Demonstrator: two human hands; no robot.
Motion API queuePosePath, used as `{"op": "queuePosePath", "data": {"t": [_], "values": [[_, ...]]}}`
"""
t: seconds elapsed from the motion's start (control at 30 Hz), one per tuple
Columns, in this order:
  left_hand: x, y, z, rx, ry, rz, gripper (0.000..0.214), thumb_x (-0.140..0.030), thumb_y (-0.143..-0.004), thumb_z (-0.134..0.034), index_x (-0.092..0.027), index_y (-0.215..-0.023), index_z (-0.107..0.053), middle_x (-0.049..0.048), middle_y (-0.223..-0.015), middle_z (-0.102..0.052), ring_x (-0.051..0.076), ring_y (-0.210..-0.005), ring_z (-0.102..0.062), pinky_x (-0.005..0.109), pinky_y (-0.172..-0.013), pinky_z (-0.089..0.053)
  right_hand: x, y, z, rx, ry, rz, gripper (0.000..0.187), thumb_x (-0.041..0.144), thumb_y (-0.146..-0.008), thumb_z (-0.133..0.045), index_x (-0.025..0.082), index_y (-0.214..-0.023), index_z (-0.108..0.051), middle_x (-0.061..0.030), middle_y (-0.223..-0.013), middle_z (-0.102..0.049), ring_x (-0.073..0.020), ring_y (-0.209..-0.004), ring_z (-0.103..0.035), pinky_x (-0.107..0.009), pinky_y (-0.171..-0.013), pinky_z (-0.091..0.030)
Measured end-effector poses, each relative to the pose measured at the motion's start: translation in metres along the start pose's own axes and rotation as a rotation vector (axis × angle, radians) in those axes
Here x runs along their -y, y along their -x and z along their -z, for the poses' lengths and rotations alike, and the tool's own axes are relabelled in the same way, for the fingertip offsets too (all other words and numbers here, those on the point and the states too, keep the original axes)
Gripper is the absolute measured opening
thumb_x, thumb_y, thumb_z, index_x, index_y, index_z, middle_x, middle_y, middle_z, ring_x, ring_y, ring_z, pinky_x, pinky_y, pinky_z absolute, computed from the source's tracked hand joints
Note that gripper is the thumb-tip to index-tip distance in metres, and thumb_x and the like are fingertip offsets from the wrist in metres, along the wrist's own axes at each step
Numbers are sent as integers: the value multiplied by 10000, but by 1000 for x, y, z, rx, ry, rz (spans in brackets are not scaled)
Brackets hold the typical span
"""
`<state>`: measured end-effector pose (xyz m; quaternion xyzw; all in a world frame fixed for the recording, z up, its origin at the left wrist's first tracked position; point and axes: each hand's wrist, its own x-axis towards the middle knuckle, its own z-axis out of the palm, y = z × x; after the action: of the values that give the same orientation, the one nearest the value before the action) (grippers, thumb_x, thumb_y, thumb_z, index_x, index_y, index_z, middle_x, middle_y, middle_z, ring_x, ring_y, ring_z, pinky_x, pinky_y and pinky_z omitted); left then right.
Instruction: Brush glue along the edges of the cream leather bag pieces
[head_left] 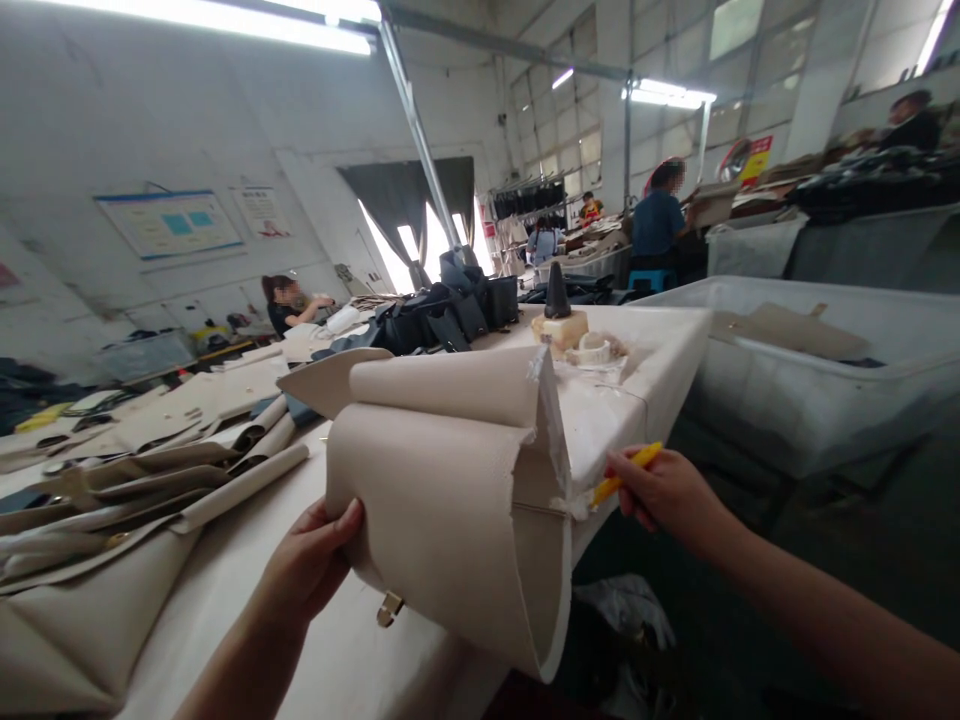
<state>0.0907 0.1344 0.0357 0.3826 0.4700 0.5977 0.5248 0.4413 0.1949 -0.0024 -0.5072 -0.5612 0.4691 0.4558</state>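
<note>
A beige leather bag piece, curled into an open tube, is tilted over the table's near edge. My left hand grips its left side, thumb on the outer face and the other fingers hidden behind it. A small gold metal clasp sticks out from its lower edge. My right hand pinches a yellow-handled brush. The brush's whitish tip is at the raw right edge of the bag piece, which has a pale coating along it; whether it is wet I cannot tell.
Beige leather pieces lie heaped on the left. A black cone-topped bottle and a white roll stand on the white table. Dark bags are piled behind. A plastic bin is at right. Several people work farther back.
</note>
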Motion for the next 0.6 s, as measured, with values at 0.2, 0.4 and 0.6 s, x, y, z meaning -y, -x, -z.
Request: {"op": "queuePosePath", "data": {"t": [0.2,0.4,0.6], "values": [[-7,-6,2,-88,2,-34,346,-188,-411,-861,-162,-729,-728,46,-645,-713,191,-519,-640,256,-494,-559,8,-6,3,23,60,28,361,522,-739,-538,173,-649,-532,36,-391,-499,-75,-283,-397,-172,-296,-281],[-15,-8,-3,-105,-52,-63,385,-222,-340,-882,-185,-692,-729,35,-540,-673,194,-456,-616,264,-433,-542,12,-8,7,45,2,55,412,576,-737,-532,171,-660,-547,25,-412,-516,-80,-298,-410,-179,-304,-301],[-10,-13,1,-55,-110,-92,335,-226,-382,-866,-169,-673,-711,7,-437,-598,144,-370,-550,263,-492,-552,3,-10,7,-15,26,77,411,580,-734,-539,174,-670,-559,22,-424,-524,-86,-313,-428,-183,-315,-317]]}}
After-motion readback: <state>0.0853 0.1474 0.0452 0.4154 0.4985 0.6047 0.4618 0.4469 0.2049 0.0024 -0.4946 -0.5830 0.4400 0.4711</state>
